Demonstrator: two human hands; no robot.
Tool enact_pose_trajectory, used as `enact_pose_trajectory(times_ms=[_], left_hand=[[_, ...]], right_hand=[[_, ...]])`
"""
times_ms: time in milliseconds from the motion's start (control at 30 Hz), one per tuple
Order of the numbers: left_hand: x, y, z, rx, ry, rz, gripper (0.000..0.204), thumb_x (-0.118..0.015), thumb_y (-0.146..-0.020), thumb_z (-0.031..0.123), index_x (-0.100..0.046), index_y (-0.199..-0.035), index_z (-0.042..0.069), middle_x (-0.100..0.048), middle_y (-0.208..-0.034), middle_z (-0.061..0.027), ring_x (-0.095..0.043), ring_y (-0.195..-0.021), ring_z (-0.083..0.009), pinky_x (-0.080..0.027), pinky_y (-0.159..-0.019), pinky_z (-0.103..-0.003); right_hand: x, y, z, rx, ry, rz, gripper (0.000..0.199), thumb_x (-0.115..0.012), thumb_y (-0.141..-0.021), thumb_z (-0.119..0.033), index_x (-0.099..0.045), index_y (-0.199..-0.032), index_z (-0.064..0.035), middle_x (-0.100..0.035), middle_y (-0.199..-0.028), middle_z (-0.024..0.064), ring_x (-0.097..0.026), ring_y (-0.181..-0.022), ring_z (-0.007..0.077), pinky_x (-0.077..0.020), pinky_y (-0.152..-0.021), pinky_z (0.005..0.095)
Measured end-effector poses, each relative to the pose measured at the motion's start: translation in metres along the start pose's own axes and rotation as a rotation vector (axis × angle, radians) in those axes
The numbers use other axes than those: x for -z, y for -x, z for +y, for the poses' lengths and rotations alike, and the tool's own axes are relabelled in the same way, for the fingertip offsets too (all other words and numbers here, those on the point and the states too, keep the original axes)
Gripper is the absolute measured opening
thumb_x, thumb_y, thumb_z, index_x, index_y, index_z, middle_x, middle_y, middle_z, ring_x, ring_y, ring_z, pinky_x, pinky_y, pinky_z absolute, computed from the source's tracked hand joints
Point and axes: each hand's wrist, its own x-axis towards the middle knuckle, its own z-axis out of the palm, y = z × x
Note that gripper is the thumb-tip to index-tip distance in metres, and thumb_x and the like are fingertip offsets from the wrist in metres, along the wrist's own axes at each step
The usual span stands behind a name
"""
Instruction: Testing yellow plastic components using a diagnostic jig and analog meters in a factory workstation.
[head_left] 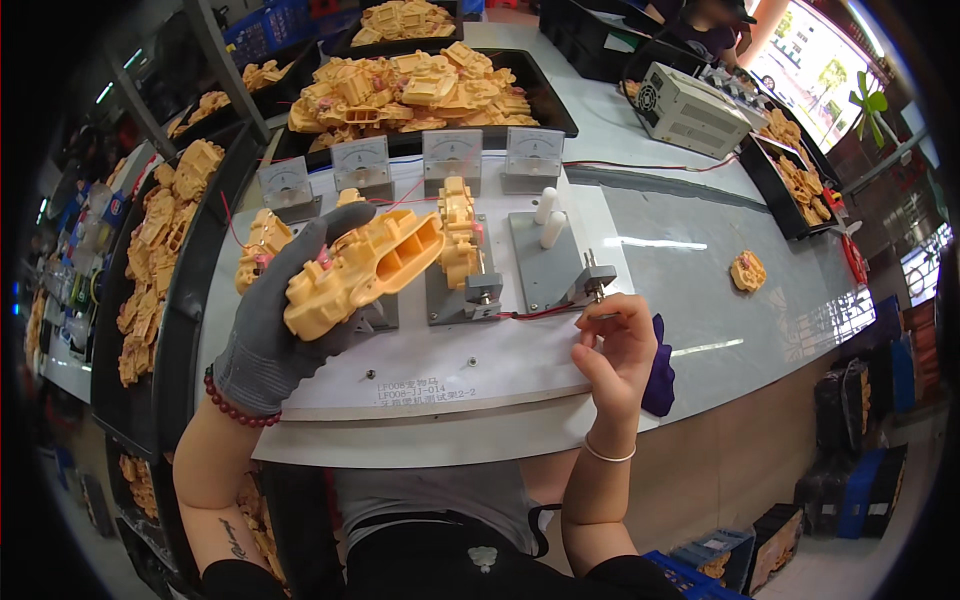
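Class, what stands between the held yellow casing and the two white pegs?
Another yellow casing, on a grey fixture, stands there in the head view.

Workbench point(700, 300) surface grey, glossy; white light streaks reflected on its right half. Floor point(710, 470) at lower right: beige-brown. Upper right: large bright opening point(812, 70), daylight, greenery outside; tube light point(868, 32) beside it. Far right: bright latticed panel point(924, 265), blurred. Upper left: grey post point(234, 75), appears slanted.
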Motion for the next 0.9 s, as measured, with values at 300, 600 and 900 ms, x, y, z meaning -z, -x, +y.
enact_pose_trajectory(times_ms=[300,600,900], left_hand=[[-0.027,-0.011,0.006,0.112,-0.044,0.281,0.047,-0.049,-0.100,0.035,-0.051,-0.134,0.004,-0.067,-0.105,-0.0130,-0.061,-0.053,-0.0092,-0.045,-0.038,-0.019],[-0.090,-0.061,0.027,-0.162,-0.774,-0.168,0.040,-0.051,-0.098,0.037,-0.060,-0.123,0.006,-0.063,-0.116,-0.0076,-0.063,-0.100,-0.0152,-0.052,-0.086,-0.027],[-0.134,-0.166,-0.011,-0.142,-1.848,-0.300,0.051,-0.047,-0.091,0.052,-0.066,-0.104,0.006,-0.068,-0.089,-0.0149,-0.067,-0.083,-0.0283,-0.051,-0.080,-0.037]], right_hand=[[-0.002,-0.001,-0.002,-0.010,0.013,0.026,0.036,-0.065,-0.068,0.003,-0.054,-0.102,-0.0012,-0.056,-0.090,0.0051,-0.047,-0.071,0.0078,-0.0376,-0.064,0.0203],[-0.002,0.000,-0.004,0.010,0.039,0.041,0.035,-0.065,-0.068,0.003,-0.055,-0.102,-0.0012,-0.055,-0.090,0.0045,-0.046,-0.067,0.0065,-0.0371,-0.062,0.0200],[-0.003,0.002,0.000,0.020,0.028,0.016,0.035,-0.065,-0.069,0.003,-0.056,-0.102,-0.0015,-0.059,-0.086,0.0046,-0.047,-0.063,0.0044,-0.0369,-0.060,0.0189]])
